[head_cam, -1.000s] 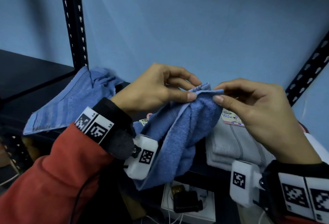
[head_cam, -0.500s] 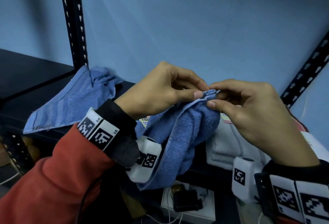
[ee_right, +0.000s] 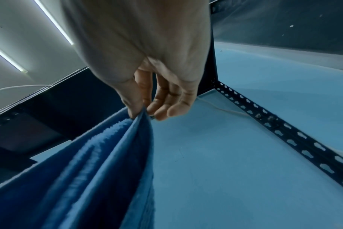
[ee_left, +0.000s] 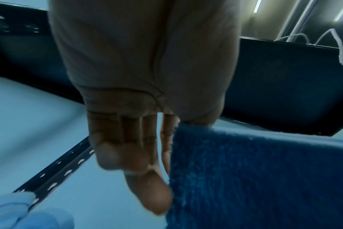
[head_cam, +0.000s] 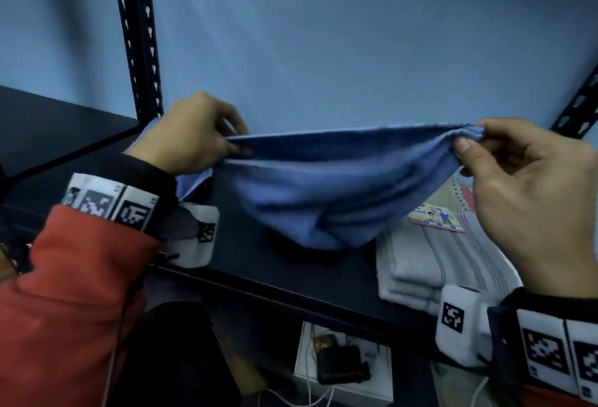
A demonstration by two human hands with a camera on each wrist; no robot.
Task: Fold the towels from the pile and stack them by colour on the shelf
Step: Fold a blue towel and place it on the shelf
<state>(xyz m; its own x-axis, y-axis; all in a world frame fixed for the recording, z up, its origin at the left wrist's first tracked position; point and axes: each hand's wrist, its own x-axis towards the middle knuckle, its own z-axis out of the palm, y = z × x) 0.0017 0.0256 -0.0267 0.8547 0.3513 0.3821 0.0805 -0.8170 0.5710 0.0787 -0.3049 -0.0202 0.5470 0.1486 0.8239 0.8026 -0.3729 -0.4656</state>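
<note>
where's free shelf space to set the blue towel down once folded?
Bare black shelf shows between the left hand and the grey folded stack, under the sagging blue towel. The right end is crowded: stack plus label card. Another blue cloth sits behind the left hand.

The blue towel (head_cam: 326,186) hangs stretched above the black shelf (head_cam: 291,274), beside folded grey-white towels (head_cam: 430,264).
</note>
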